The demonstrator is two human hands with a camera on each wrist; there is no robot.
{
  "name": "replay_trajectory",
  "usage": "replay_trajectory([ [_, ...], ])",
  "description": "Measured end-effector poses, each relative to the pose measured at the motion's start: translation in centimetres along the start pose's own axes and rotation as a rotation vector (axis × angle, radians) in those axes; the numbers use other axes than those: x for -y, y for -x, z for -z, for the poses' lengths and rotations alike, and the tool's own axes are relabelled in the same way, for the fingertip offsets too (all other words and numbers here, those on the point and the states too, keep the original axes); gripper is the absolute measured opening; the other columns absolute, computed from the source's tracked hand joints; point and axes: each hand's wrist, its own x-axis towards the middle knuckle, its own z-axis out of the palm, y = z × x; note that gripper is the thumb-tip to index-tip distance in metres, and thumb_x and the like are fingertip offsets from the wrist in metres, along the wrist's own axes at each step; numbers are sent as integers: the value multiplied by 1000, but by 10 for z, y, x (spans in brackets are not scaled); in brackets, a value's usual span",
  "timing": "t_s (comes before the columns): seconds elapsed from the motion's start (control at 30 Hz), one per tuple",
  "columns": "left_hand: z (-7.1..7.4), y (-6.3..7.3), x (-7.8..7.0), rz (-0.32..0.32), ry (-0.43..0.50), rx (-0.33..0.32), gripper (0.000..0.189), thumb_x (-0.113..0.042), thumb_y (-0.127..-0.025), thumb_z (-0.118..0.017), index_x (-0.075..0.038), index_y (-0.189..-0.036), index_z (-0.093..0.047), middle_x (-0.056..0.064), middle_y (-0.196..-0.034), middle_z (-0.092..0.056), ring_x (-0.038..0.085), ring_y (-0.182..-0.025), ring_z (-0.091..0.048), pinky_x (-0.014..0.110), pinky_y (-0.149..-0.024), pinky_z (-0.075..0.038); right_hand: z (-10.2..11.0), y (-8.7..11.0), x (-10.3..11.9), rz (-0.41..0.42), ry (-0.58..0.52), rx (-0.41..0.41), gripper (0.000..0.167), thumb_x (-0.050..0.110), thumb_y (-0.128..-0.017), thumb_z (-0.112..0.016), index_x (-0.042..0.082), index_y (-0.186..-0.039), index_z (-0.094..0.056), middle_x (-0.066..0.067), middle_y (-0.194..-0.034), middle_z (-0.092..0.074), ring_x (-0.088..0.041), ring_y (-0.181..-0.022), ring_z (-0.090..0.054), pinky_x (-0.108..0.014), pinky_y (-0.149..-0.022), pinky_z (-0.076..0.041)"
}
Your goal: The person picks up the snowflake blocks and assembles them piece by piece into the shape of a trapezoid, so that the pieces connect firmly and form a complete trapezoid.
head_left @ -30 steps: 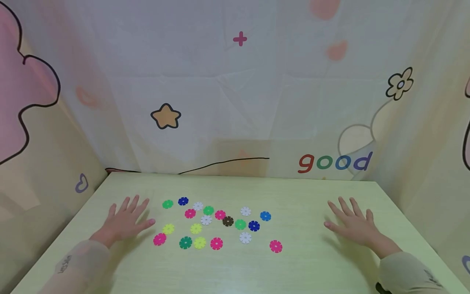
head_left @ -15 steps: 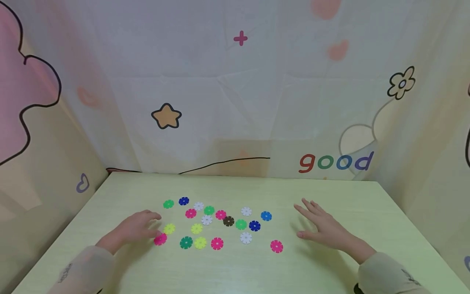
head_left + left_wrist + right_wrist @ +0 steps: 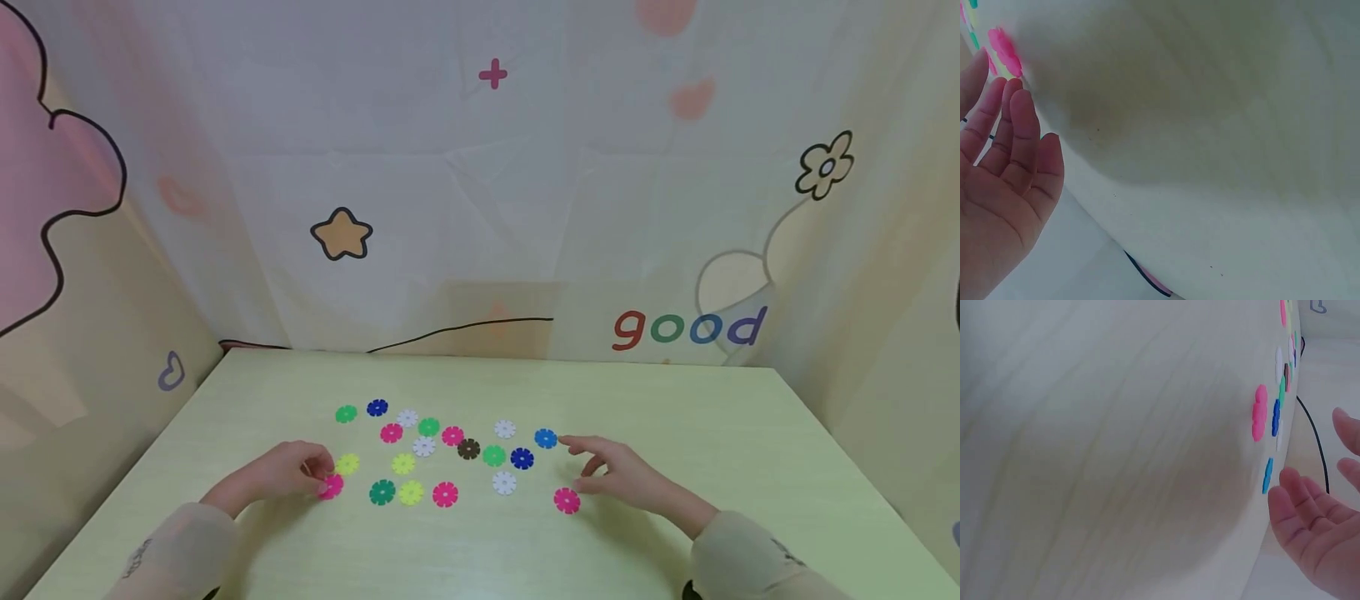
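Left hand [image 3: 288, 469] and right hand [image 3: 628, 475] at either end of scattered notched discs [image 3: 494, 456]

A cloth backdrop [image 3: 405, 125], printed with cartoon shapes and the word "good", rises behind the pale desk [image 3: 480, 558]. Light sleeves [image 3: 180, 542] come in from the near left and near right. The right hand is held wide, thumb and forefinger well apart: the forefinger reaches the right edge of the blue disc [image 3: 545, 438], and the thumb is just on the far side of the near-right pink disc [image 3: 567, 502]. The left hand is narrower, fingers curved, its thumb tip at the left edge of the leftmost pink disc [image 3: 333, 486]; whether it pinches that disc, I cannot tell. A yellow disc [image 3: 348, 464] lies just beyond. The brown disc [image 3: 468, 449] lies mid-scatter, between the hands.
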Motion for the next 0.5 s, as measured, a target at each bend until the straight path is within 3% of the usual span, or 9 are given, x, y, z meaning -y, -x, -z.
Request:
replay_trajectory([
  [0.27,-6,-2,0,45,17,-18,20,-12,-72,-71,-12,-89,-59,0,-78,-53,15,-76,-47,27,-70,-43,-11,-8,-3,-92,-85,80,47,11,-76,-67,8,-121,-53,-11,-99,-54,-16,-74,-51,-26,-62,-46],
  [0.5,-8,-2,0,49,2,-37,20,-12,-71,-72,-13,-87,-59,0,-76,-53,14,-75,-47,27,-69,-43,-18,-10,-8,-125,-64,98,39,13,-73,-70,10,-111,-61,-4,-88,-55,-17,-76,-48,-26,-61,-43],
])
